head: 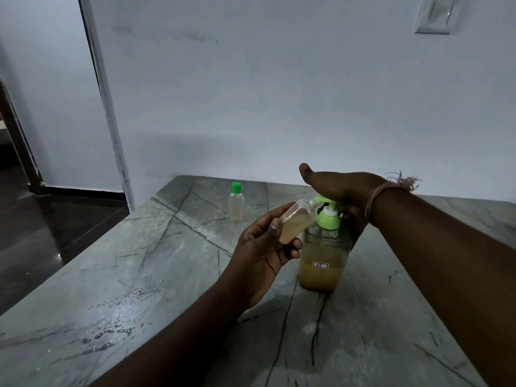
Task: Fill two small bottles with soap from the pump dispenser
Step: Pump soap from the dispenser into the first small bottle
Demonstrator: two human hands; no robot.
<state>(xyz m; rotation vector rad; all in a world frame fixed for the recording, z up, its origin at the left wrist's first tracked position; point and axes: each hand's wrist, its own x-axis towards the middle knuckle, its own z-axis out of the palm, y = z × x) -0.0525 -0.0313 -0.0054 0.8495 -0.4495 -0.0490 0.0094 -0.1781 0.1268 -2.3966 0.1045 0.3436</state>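
Observation:
A clear pump dispenser [324, 258] with a green pump head and yellowish soap in its lower part stands on the marble counter [173, 261]. My right hand [340, 188] lies flat on the pump head, palm down. My left hand [262, 252] holds a small uncapped bottle [296, 223] tilted, its mouth at the pump's spout; tan soap fills much of it. A second small bottle [236, 202] with a green cap stands upright farther back on the counter, with a little liquid at its bottom.
Water droplets [120, 317] are scattered on the counter's near left part. The counter's left edge drops to a dark floor [42, 233]. A white wall stands right behind, with a switch plate [435, 15] at upper right.

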